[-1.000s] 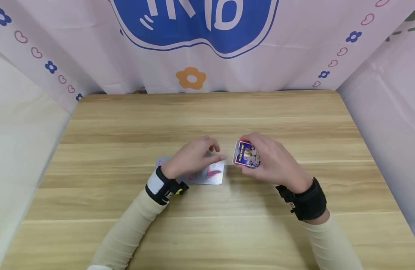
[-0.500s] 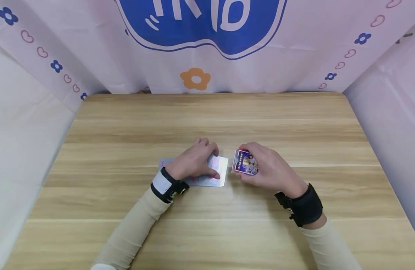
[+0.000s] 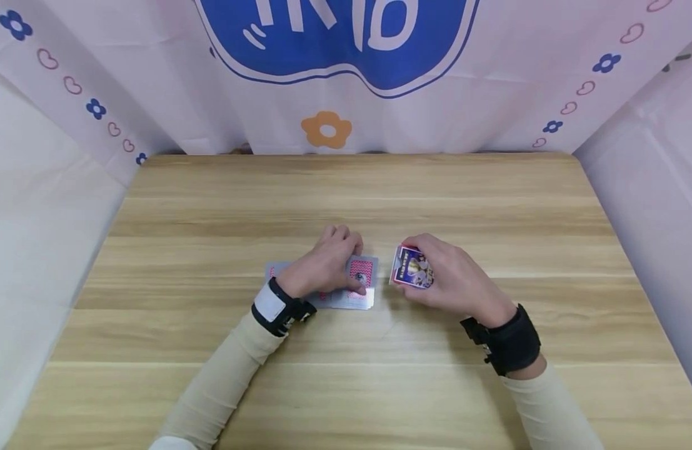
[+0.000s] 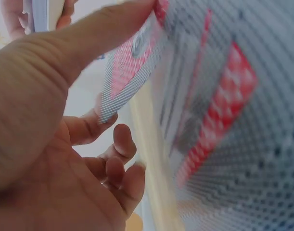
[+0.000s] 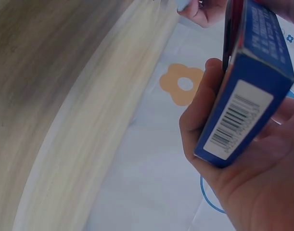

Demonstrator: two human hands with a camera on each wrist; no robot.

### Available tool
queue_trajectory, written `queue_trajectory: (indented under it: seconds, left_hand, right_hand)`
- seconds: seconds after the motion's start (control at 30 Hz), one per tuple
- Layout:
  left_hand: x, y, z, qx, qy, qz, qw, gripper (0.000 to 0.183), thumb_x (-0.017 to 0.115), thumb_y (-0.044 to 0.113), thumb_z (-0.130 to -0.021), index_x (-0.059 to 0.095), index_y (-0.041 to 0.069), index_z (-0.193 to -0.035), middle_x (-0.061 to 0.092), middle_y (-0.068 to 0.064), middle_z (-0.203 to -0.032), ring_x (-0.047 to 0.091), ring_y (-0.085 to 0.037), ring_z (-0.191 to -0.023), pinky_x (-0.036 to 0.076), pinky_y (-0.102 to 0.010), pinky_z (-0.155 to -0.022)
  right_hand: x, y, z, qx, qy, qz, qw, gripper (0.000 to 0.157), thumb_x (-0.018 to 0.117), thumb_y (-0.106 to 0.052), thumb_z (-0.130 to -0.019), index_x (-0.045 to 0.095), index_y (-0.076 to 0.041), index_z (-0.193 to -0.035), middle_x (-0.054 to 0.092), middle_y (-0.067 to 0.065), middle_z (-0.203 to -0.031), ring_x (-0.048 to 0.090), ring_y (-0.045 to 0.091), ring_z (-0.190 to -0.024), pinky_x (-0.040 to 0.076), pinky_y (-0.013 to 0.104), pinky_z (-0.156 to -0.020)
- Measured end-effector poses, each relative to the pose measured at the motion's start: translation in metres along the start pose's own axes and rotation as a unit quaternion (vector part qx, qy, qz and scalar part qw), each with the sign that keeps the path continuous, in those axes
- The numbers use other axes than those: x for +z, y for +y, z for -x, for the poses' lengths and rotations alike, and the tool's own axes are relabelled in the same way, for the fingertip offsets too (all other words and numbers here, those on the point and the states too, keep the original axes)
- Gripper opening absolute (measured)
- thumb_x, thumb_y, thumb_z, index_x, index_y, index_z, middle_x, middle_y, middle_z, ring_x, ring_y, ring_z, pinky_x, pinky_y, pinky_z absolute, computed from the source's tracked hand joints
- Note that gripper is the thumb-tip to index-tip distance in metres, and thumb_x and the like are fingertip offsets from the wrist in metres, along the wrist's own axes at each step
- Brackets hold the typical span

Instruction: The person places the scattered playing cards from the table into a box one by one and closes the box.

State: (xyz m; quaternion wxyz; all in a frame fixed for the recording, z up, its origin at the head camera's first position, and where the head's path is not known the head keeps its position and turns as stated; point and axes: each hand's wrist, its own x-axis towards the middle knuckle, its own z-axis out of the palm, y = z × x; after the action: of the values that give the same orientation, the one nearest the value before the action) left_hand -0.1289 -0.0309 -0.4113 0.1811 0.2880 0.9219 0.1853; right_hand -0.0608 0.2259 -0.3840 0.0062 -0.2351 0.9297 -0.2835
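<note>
Playing cards (image 3: 361, 272) with red patterned backs and pale borders lie overlapping on the wooden table, left of centre. My left hand (image 3: 325, 265) pinches the right-end card across its width, thumb on the near edge and fingers at the far edge. That card (image 4: 132, 65) stands between thumb and index finger in the left wrist view, with more cards (image 4: 223, 106) blurred beside it. My right hand (image 3: 455, 272) grips a small blue and red card box (image 3: 413, 269), its end toward the cards. In the right wrist view the box (image 5: 255, 86) shows a barcode.
The wooden table (image 3: 346, 362) reaches back to a printed cloth (image 3: 267, 119) with a blue emblem and an orange flower. Pale cloth walls (image 3: 47, 206) stand at the sides. A strapped band (image 3: 517, 340) sits on each wrist.
My left hand has gone from hovering over the cards to pinching the end one, and the glare on that card has shifted. My right hand still grips the box at nearly the same spot.
</note>
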Motion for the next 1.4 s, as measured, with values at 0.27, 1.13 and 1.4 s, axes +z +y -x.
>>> queue_trajectory:
  seconds: [0.27,1.13,1.4]
  left_hand:
    - [-0.005,0.005,0.001,0.046,-0.016,-0.039,0.9981,0.049,0.086,0.034,-0.088,0.074,0.007,-0.127,0.062,-0.008,-0.131,0.041,-0.026,-0.113,0.035,-0.039,-0.096]
    - [-0.042,0.02,0.026,0.04,0.076,0.209,0.9742,0.02,0.065,0.027,-0.105,0.066,0.012,-0.092,0.046,0.004,-0.067,0.044,-0.01,-0.058,0.033,-0.025,-0.054]
    - [-0.038,0.028,0.025,0.038,0.127,0.279,0.9511,0.021,0.066,0.025,-0.105,0.062,0.014,-0.123,0.069,-0.002,-0.087,0.062,-0.013,-0.068,0.047,-0.028,-0.06]
  right_hand:
    - [-0.001,0.001,0.0,0.005,-0.003,0.004,1.0,0.071,0.09,-0.034,-0.08,0.057,-0.008,-0.136,0.068,0.005,-0.12,0.065,0.015,-0.094,0.057,0.032,-0.079]
    - [0.0,-0.001,0.002,-0.02,0.019,0.001,1.0,0.068,0.09,-0.031,-0.079,0.059,-0.005,-0.134,0.07,0.009,-0.119,0.068,0.018,-0.094,0.06,0.036,-0.079]
    - [0.001,0.0,0.002,-0.025,0.026,0.0,0.999,0.069,0.091,-0.03,-0.079,0.058,-0.005,-0.134,0.07,0.009,-0.119,0.067,0.017,-0.095,0.061,0.036,-0.08]
